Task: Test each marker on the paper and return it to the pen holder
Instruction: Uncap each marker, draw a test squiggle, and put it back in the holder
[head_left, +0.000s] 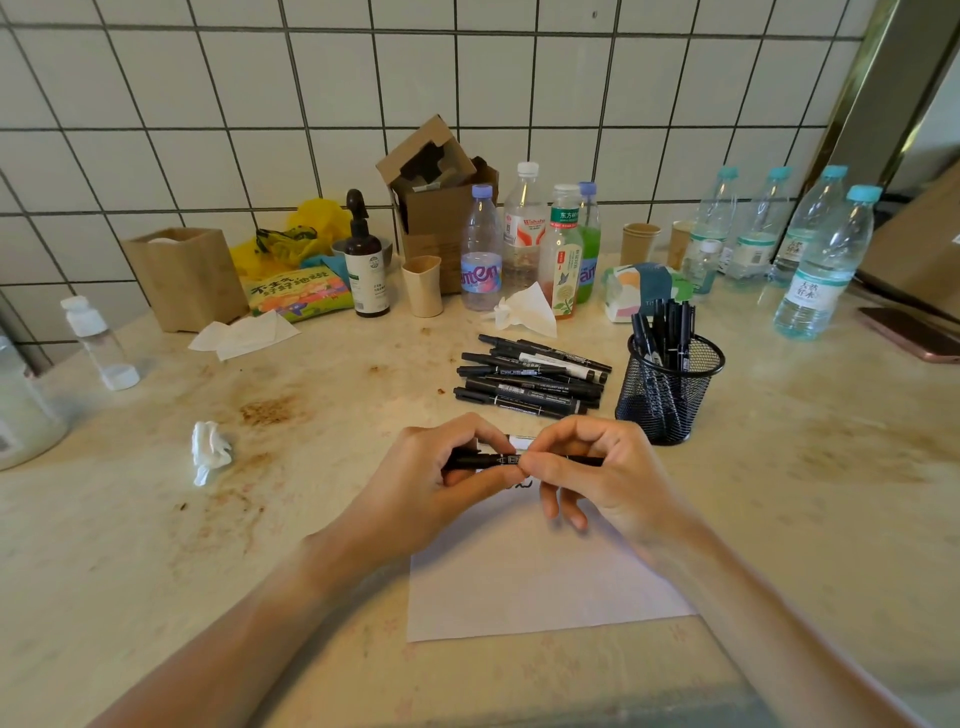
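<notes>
Marker (511, 460), black, is held level above the paper (524, 582), pinched by the left hand (436, 483) and right hand (597, 473); its ends are hidden by fingers, its label unreadable. Beyond the paper, loose markers (530, 376) are piled beside the mesh pen holder (667, 387). A scribble on the paper is partly covered.

markers loose (530, 376): about 9 | bottles (823, 265): 10 | paper cups (640, 243): 2 | pen holder (667, 389): 1
</notes>
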